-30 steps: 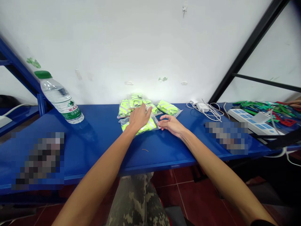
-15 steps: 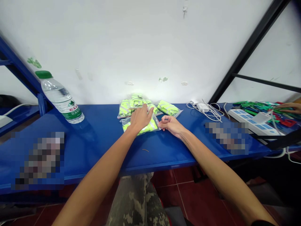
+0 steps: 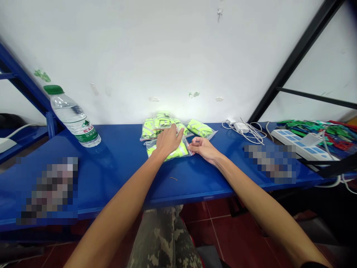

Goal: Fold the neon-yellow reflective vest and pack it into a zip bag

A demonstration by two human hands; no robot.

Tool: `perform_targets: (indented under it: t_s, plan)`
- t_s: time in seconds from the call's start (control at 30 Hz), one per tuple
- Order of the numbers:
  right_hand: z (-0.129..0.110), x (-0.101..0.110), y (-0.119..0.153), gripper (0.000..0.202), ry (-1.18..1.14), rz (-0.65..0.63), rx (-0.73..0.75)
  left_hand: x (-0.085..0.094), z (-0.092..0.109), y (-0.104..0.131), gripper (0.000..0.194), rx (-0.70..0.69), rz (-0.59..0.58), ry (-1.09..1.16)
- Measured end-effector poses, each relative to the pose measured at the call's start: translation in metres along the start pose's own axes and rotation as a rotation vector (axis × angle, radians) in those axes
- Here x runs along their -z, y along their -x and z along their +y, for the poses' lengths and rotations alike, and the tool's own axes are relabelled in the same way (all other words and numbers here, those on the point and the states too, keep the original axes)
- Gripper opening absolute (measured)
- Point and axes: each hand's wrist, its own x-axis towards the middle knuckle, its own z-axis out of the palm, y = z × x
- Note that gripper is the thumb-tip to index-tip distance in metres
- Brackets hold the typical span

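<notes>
A clear plastic zip bag (image 3: 181, 149) with folded neon-yellow reflective fabric inside lies on the blue table. My left hand (image 3: 168, 141) rests across its top, fingers spread and pressing down, hiding the bag's middle. At the bag's right end, my right hand (image 3: 204, 148) has thumb and fingers pinched on the plastic edge, where a little red shows. Behind my left hand sit several similar bags (image 3: 162, 120) piled against the wall. Another yellow bag (image 3: 199, 127) lies apart, just beyond my right hand.
A water bottle (image 3: 76, 121) with a green cap stands at the left. Right of the bags lie a white charger and cable (image 3: 241, 127). Farther right are a power strip (image 3: 302, 146) and green and red pieces (image 3: 338, 131) beside a black metal frame (image 3: 295, 52).
Another person's hand over the green and red pieces at the far right has left the view. My own hands stay almost in place on the bag.
</notes>
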Motion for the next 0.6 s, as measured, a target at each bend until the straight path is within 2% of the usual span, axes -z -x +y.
perform_targets:
  t_s: [0.13, 0.3, 0.43, 0.6]
  plan:
    - [-0.002, 0.000, 0.001, 0.054, -0.004, 0.007, 0.003, 0.001, 0.000, -0.001, 0.048, 0.008, -0.009, 0.004]
    - [-0.006, 0.004, 0.004, 0.051, 0.031, -0.031, -0.091, 0.003, -0.011, -0.007, 0.048, 0.062, 0.023, 0.052]
    - [-0.008, 0.004, 0.006, 0.049, 0.036, -0.054, -0.064, 0.004, -0.017, -0.009, 0.051, 0.079, 0.032, 0.061]
    - [-0.006, 0.002, 0.004, 0.047, 0.057, -0.082, -0.022, 0.004, -0.014, -0.008, 0.051, 0.077, 0.023, 0.053]
